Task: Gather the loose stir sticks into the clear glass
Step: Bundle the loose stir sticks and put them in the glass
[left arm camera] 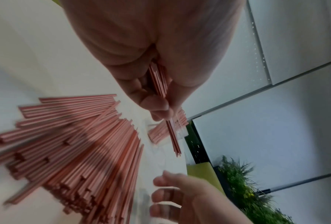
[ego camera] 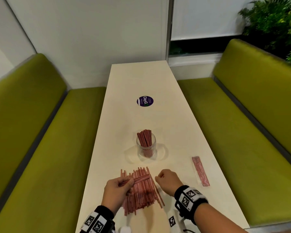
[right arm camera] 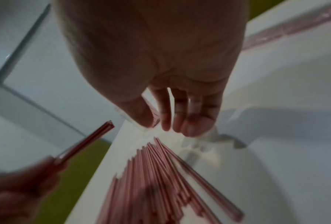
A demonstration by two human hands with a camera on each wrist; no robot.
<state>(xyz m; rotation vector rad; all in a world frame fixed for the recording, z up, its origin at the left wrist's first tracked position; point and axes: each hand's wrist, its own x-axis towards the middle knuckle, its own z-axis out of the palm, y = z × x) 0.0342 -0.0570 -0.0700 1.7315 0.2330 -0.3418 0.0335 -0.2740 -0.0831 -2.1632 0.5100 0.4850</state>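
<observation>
A small bundle of stir sticks is pinched in the left hand above the loose pile.

The right hand is held loosely curled, holding nothing, just right of the pile. The clear glass, partly filled, stands beyond on the table, whose far half lies bare. The grip around the bundle is shown only in the left wrist view.

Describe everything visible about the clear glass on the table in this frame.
The clear glass is a short, round, transparent jar-like container standing upright on the white table, beyond the loose pile of stir sticks. It holds a bundle of pink stir sticks standing on end, leaning slightly left and rising above its rim. Neither hand touches it. No lid shows.
</observation>
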